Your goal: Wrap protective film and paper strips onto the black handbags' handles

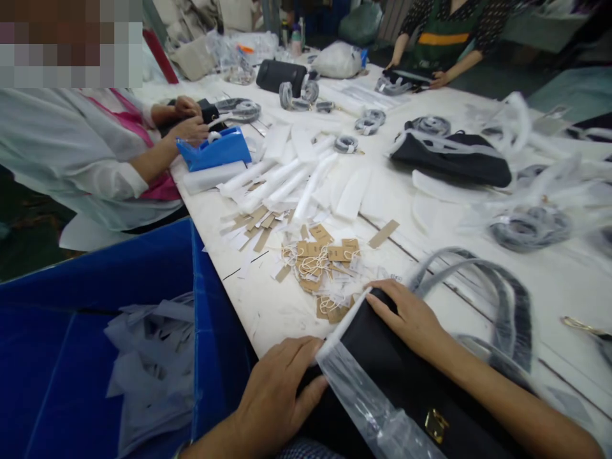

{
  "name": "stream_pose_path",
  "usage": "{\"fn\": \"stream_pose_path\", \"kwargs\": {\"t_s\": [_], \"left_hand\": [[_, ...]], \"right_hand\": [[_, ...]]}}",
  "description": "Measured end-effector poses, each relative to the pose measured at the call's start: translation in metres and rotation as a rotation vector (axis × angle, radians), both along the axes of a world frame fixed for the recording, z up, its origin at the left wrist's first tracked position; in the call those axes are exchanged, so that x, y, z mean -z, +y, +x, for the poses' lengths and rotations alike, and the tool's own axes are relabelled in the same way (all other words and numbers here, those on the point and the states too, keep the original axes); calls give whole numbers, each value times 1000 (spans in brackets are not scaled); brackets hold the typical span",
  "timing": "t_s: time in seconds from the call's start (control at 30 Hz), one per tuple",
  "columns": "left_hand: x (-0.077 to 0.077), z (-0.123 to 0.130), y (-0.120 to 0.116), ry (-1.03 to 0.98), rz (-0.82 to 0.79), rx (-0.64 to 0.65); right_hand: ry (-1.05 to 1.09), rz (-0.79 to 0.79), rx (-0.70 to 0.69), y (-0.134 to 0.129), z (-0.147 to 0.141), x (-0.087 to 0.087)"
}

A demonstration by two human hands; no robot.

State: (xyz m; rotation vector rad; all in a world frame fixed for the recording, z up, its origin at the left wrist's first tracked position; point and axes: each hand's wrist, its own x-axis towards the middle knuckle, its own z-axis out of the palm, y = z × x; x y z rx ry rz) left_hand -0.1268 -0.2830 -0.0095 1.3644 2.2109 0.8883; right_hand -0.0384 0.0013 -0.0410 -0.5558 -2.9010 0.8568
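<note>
Reading rightward from the blue bin (pixel 194 306): the left hand (pixel 280 376) grasps the nearer corner of the black bag (pixel 382 360); loose hang tags (pixel 308 252) appear unattached; the right hand (pixel 406 312) grasps the farther corner; grey handles (pixel 519 306) appear already wrapped. The bag, right of the bin, is smooth, with white edge strip (pixel 343 326), rumpled clear film (pixel 361 389), then gold clasp (pixel 436 425).

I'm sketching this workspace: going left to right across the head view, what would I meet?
White scraps in the blue bin → left hand → small grey coil on the table → right hand on the black bag → larger plastic-wrapped grey coil.
</note>
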Motion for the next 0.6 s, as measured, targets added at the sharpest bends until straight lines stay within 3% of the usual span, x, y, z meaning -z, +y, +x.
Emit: {"fn": "stream_pose_path", "kwargs": {"t_s": [0.07,0.17,0.27,0.37,0.47,0.6], "left_hand": [[9,2,4,111,7,-5],[13,4,5,258,39,-24],[5,7,4,356,71,-34],[-13,8,9,330,120,28],[-23,8,24,304,188,173],[-6,6,47,424,156,281]], "right_hand": [[43,53,4,-4,-1,-4],[189,151,-61,-14,7,-25],[277,254,-121,-35,33,-56],[216,318,-146,-66,72,-79],[109,350,-123,-94,115,-80],[-20,312,-37,-118,162,-55]]}}
